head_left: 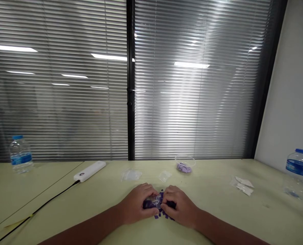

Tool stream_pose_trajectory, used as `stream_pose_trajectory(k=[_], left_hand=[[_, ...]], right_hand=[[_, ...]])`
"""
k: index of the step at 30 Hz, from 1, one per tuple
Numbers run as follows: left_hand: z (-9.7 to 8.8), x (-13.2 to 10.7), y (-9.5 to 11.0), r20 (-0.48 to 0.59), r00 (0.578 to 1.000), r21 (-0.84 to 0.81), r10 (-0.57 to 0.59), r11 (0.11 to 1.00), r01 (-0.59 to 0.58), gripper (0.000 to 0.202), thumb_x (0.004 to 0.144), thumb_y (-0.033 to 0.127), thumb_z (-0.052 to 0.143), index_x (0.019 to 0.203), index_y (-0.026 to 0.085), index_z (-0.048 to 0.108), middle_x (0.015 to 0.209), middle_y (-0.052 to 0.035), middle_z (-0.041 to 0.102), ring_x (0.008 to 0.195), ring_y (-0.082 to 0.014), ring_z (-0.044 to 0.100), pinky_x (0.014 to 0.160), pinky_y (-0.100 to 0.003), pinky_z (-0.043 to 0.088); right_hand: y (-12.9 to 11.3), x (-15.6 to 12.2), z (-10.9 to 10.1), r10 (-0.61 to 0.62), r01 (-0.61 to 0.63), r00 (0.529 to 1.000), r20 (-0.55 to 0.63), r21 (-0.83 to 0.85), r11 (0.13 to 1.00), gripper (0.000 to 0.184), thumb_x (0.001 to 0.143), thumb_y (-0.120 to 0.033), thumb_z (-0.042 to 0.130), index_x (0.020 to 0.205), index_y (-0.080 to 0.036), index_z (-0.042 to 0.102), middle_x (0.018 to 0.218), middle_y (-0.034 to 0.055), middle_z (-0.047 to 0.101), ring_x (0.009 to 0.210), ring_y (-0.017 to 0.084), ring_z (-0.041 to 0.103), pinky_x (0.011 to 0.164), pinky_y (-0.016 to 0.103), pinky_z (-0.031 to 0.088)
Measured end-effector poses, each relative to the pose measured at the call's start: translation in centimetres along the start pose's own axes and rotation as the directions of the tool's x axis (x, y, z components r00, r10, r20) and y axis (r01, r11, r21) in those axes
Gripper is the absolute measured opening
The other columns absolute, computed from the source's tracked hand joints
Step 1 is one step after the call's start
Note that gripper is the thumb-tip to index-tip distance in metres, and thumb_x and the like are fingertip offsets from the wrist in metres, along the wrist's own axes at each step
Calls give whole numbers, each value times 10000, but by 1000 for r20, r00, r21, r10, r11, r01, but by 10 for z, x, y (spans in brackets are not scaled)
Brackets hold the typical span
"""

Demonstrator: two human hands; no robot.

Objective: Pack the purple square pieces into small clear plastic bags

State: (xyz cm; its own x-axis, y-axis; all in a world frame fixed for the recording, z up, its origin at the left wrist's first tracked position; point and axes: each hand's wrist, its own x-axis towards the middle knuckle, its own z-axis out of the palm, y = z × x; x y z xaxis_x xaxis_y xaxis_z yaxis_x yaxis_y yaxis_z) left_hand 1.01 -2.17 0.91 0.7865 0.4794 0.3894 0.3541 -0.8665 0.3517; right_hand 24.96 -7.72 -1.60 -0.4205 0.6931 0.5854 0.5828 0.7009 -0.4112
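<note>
Low over the table, my left hand (pixel 139 203) is closed round the left side of a small clear plastic bag (pixel 152 202) filled with dark purple pieces. My right hand (pixel 182 206) is closed too, its thumb and fingers gripping the bag's right end, where more dark purple shows between them. Loose small purple square pieces (pixel 160 215) lie scattered on the table under and between the hands. The fingers partly cover the bag, so its opening cannot be made out.
Beyond my hands lie flat clear plastic bags (pixel 132 175) and a clear round bowl (pixel 184 166) with light purple bits. A white device (pixel 90 171) with a black cable is at left. White packets (pixel 243 185) lie right. Water bottles (pixel 20 156) stand at both sides.
</note>
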Motion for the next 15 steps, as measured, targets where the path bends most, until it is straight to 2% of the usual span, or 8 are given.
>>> stream_pose_trajectory(k=[15], left_hand=[[-1, 1, 1, 6, 1000, 5, 8, 1000, -8, 309, 879, 473, 782, 1050, 247, 659, 958, -21, 662, 886, -250, 605, 799, -328, 433]], right_hand=[[1, 1, 2, 4, -4, 1000, -3, 5, 1000, 183, 899, -196, 694, 734, -215, 618, 783, 2, 657, 828, 192, 622, 780, 319, 435]])
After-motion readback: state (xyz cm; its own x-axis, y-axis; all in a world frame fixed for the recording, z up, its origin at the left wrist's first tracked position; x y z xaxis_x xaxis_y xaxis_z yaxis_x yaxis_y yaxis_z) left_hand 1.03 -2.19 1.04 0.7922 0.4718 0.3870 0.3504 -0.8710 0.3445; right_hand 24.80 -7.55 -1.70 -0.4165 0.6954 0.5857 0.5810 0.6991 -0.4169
